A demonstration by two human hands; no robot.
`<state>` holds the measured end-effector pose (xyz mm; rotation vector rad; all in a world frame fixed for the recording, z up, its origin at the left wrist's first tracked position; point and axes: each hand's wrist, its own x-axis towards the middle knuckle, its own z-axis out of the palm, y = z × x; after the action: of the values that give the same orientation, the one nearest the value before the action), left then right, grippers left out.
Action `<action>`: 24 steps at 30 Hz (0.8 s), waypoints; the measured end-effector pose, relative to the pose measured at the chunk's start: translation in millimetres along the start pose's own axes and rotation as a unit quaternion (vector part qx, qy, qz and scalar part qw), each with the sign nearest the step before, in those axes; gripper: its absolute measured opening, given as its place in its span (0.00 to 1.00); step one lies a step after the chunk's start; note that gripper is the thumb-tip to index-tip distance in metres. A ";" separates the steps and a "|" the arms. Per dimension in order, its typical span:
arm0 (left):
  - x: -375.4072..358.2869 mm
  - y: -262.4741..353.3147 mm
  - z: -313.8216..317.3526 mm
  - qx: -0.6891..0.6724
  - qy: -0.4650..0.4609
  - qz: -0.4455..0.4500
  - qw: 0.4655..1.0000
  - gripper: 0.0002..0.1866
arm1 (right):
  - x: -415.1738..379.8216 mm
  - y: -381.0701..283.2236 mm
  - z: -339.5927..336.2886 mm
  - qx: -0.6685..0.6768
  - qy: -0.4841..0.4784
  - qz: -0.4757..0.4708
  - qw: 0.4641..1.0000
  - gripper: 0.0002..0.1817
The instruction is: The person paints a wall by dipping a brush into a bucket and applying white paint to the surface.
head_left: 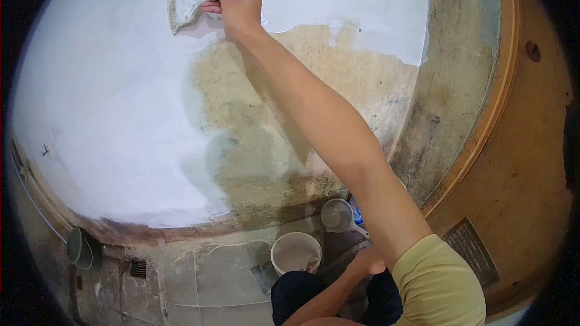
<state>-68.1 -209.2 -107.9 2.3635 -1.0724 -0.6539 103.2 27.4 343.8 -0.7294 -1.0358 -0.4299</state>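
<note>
Right grip holds a brush, apparently painting the wall; the bare patch likely needs strokes next; left grip unclear.

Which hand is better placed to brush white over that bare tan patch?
Probably the right hand: it already grips the brush at the wall, just above and left of the bare patch. The left hand sits low by the knees, with no brush visible there.

One paintbrush, two bare hands, two buckets, one dipper, one drain grate, one louvred vent, one wooden door
</note>
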 end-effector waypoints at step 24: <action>-4.5 13.2 -7.2 -0.017 0.020 -0.013 1.000 0.17 | 51.4 -161.9 -270.7 -0.193 0.094 -0.019 0.976 0.12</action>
<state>-73.9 -212.0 -93.5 2.3550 -1.0062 -0.6282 191.1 -279.4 360.4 -0.9947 -0.7955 -0.7327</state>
